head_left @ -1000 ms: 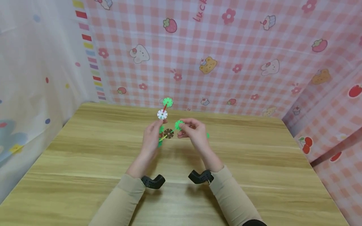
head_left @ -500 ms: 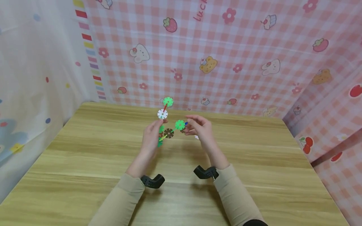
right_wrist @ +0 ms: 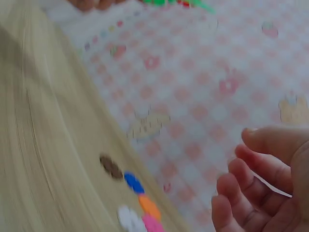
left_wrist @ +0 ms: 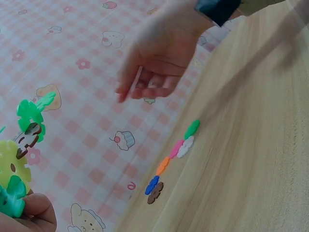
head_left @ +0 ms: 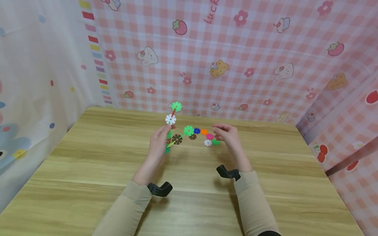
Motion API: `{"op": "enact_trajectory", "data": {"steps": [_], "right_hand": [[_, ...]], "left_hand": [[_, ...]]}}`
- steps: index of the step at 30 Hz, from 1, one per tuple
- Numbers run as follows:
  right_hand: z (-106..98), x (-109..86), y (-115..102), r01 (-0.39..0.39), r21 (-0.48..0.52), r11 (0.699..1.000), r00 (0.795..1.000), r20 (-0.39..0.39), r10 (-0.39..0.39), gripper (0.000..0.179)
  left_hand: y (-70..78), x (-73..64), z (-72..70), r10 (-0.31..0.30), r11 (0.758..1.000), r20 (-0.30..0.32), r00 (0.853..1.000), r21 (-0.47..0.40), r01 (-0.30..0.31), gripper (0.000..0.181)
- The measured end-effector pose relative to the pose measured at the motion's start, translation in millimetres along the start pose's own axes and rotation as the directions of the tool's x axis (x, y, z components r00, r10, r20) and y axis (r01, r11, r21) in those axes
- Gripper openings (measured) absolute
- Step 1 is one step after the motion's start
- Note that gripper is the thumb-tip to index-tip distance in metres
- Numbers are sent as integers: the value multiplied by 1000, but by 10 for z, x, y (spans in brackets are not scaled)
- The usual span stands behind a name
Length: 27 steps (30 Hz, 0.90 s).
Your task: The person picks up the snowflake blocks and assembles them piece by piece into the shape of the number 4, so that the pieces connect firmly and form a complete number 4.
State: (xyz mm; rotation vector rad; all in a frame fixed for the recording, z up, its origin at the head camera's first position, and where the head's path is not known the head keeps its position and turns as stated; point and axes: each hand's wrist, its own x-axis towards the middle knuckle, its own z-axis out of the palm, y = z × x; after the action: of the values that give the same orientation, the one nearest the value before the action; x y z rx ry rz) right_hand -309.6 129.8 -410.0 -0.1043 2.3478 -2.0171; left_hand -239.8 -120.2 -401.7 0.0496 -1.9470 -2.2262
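Note:
My left hand (head_left: 157, 144) pinches a build of joined notched plastic discs, held up over the table. A green disc (head_left: 176, 106) tops it, above a white disc (head_left: 170, 119). To the right, a branch carries a brown disc (head_left: 177, 139) and a green disc (head_left: 189, 130) at its end. The left wrist view also shows a yellow disc (left_wrist: 10, 166) near the thumb; the fingers hide part of the build. Holding nothing, my right hand (head_left: 229, 137) hovers with loosely bent fingers beside the loose pink disc (head_left: 210, 136) and green disc (head_left: 216, 142).
More loose discs lie on the wooden table (head_left: 189, 203): blue (head_left: 197, 130), orange (head_left: 204, 131), white (head_left: 208, 143) and brown (left_wrist: 155, 193). Behind the table's back edge hangs a pink checked cloth (head_left: 200, 49). Black camera mounts (head_left: 160, 189) sit at both wrists.
My right hand has let go of the build's green end disc and moved right, uncovering the loose discs. The left hand and its build have stayed nearly still.

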Motion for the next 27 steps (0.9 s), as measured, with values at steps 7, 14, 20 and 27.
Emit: {"op": "enact_trajectory", "data": {"steps": [7,14,20,27], "right_hand": [[-234,22,159,-9,-215,977,1000,-7,8,35],[-285,136,472,25,-430,902,997,75,8,37],[-213,141,523,70,-530,845,995,96,-22,40],[-162,116,521,93,-599,795,995,79,-56,34]], "left_hand": [[-7,2,7,-13,1000,-2,1000,0,13,37],[-21,0,11,-12,1000,5,1000,-4,12,39],[-21,5,10,-15,1000,-2,1000,2,15,39],[-6,1,4,-22,999,-6,1000,25,22,36]]}}
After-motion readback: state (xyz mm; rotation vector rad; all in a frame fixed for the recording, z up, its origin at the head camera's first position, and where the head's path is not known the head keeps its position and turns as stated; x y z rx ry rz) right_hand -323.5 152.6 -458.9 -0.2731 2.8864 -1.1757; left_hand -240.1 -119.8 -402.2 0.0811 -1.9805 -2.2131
